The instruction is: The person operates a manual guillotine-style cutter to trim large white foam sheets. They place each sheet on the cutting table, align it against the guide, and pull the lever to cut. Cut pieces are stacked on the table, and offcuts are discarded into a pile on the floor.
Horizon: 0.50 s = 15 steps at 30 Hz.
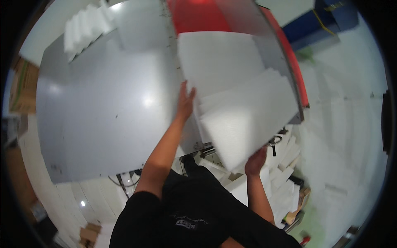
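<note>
A fanned stack of white foam sheets (248, 111) lies tilted at the right part of the metal table, its near corner reaching past the table's front edge. Beneath and behind it is another flat white sheet (219, 58). My left hand (187, 101) is at the left edge of the sheets, with its fingers apart, touching or nearly touching them. Below the right side of the stack, my right hand (256, 160) grips the sheets' near right edge; its fingers are partly hidden under them.
The grey metal tabletop (103, 107) spreads to the left, with ridged white foam pieces (89, 29) at its far corner. A red panel (198, 16) is behind the sheets. Foam offcuts (285, 165) lie below at right. A cardboard box (25, 87) stands far left; a blue box (308, 29) stands far right.
</note>
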Motion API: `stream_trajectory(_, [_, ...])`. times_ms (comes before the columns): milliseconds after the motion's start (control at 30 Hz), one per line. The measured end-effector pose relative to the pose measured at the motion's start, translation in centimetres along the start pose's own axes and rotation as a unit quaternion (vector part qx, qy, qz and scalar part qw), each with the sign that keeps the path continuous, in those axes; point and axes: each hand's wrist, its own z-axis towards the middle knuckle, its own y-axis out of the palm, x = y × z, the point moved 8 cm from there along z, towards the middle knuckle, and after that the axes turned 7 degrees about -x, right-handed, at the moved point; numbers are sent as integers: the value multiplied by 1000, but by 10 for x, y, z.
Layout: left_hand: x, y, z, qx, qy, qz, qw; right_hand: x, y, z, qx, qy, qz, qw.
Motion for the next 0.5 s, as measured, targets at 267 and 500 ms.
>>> stream_trajectory(267, [102,31,-38,-326,6,227,918,50,17,15,-22,126,287,949])
stream_trajectory(500, [127,109,28,-420,-213,217,855,-17,65,38,-7,8,111,994])
